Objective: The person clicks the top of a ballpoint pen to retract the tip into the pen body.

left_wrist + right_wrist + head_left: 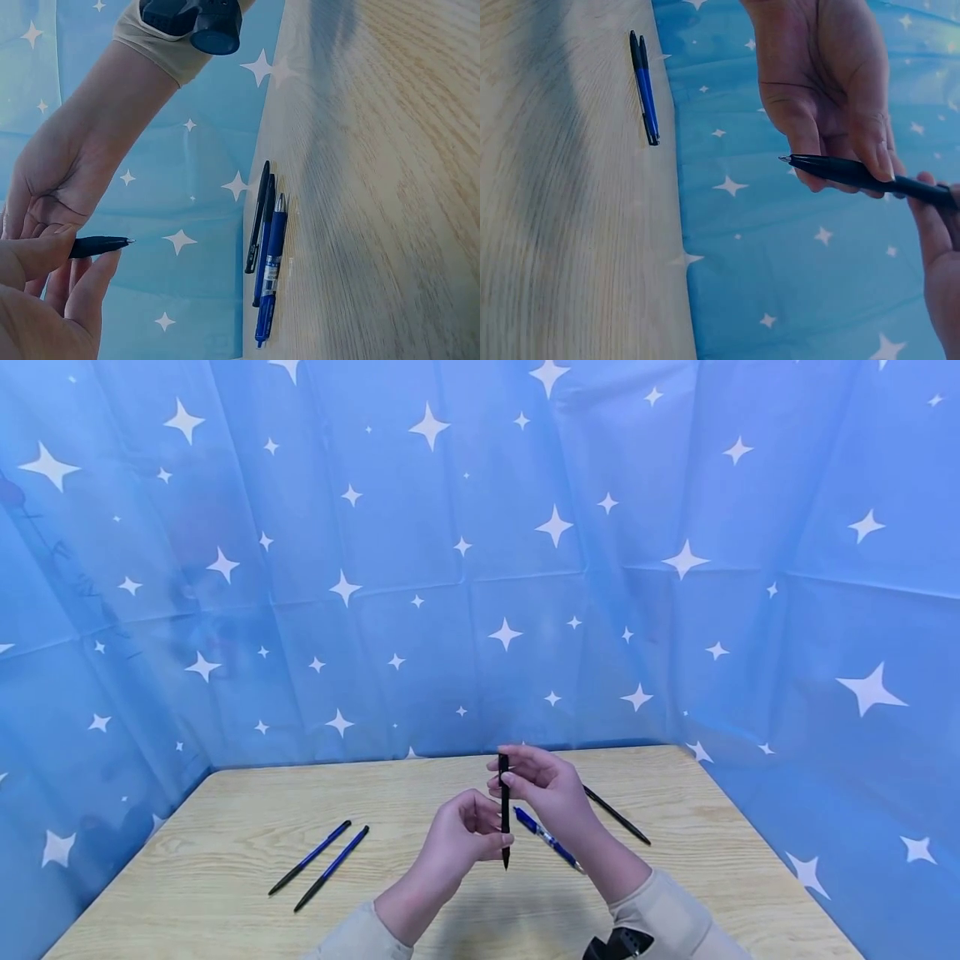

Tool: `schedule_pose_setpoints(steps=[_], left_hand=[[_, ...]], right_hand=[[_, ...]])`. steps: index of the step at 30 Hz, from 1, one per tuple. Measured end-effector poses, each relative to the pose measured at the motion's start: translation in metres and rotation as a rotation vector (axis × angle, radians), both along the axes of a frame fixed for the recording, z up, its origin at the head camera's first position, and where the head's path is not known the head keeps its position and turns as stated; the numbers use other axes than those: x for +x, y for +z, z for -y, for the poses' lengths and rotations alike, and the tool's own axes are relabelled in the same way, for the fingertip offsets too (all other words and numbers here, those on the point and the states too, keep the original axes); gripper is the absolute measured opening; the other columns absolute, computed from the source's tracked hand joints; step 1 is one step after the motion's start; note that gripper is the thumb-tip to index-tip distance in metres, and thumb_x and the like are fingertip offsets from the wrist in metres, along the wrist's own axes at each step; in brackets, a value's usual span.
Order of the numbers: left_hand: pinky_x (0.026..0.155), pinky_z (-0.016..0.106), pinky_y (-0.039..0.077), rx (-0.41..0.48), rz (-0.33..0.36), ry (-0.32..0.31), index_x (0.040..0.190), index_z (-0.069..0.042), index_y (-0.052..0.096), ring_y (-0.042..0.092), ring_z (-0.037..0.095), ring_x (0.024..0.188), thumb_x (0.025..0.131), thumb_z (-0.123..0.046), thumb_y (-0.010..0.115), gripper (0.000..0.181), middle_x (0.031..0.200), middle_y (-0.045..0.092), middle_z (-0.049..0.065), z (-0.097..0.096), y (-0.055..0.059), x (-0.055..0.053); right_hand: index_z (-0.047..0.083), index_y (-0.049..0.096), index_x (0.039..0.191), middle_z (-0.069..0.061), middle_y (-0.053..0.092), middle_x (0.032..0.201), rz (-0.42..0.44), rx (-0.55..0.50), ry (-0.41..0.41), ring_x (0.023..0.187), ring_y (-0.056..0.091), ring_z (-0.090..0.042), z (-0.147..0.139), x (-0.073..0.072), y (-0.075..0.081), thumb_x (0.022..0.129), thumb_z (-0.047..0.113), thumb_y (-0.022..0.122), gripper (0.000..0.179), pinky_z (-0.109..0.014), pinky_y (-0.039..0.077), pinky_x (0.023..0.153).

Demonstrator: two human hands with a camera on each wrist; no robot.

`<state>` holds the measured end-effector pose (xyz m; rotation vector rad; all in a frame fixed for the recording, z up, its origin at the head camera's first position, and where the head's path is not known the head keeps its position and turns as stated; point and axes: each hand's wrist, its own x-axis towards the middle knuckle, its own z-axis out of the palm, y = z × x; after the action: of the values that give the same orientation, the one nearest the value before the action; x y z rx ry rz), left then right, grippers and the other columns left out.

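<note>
A black pen (505, 810) is held upright above the table, its metal tip pointing down. My left hand (462, 837) pinches it low on the barrel between thumb and fingers, close to the tip. Higher up, the thumb and fingers of my right hand (546, 789) grip the pen near its top end. The right wrist view shows the bare tip of the black pen (840, 171) sticking out past the left hand (832, 90). Part of the right hand (941, 255) is at that view's right edge.
Two blue pens with black ends, one of them this pen (333, 867), lie side by side on the wooden table (405, 910) at left. Right of the hands lie a blue click pen (551, 839) and a black pen (618, 816). A starry blue curtain (480, 668) hangs behind.
</note>
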<state>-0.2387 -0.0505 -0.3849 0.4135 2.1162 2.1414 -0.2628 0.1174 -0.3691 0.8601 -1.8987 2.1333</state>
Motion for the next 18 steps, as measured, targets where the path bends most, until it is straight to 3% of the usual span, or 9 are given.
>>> schedule_pose_setpoints(steps=[5, 10, 18], left_hand=[[0.068, 0.038, 0.059, -0.011, -0.021, -0.014, 0.098, 0.002, 0.061, 0.062, 0.017, 0.077, 0.078, 0.011, 0.075, 0.027, 0.085, 0.061, 0.007, 0.001, 0.000, 0.000], [0.071, 0.039, 0.059, -0.050, -0.018, -0.029, 0.104, 0.001, 0.063, 0.063, 0.018, 0.082, 0.080, 0.007, 0.075, 0.027, 0.089, 0.063, 0.006, 0.009, 0.001, -0.001], [0.073, 0.037, 0.058, -0.109, -0.042, 0.005, 0.119, 0.000, 0.062, 0.063, 0.019, 0.087, 0.083, 0.004, 0.074, 0.039, 0.095, 0.063, 0.009, 0.030, 0.001, -0.009]], right_hand=[[0.010, 0.054, 0.137, -0.029, 0.060, 0.120, 0.022, 0.011, -0.008, 0.097, 0.068, -0.026, -0.001, 0.000, 0.003, 0.096, 0.002, 0.061, 0.043, -0.041, 0.056, 0.084], [0.011, 0.052, 0.139, -0.028, 0.058, 0.124, 0.045, 0.019, 0.020, 0.102, 0.066, -0.030, -0.005, 0.000, 0.003, 0.095, 0.005, 0.064, 0.046, -0.042, 0.054, 0.088], [0.011, 0.053, 0.139, -0.020, 0.059, 0.126, 0.066, 0.107, -0.009, 0.111, 0.061, -0.031, -0.016, -0.002, 0.000, 0.093, 0.014, 0.068, 0.048, -0.038, 0.052, 0.091]])
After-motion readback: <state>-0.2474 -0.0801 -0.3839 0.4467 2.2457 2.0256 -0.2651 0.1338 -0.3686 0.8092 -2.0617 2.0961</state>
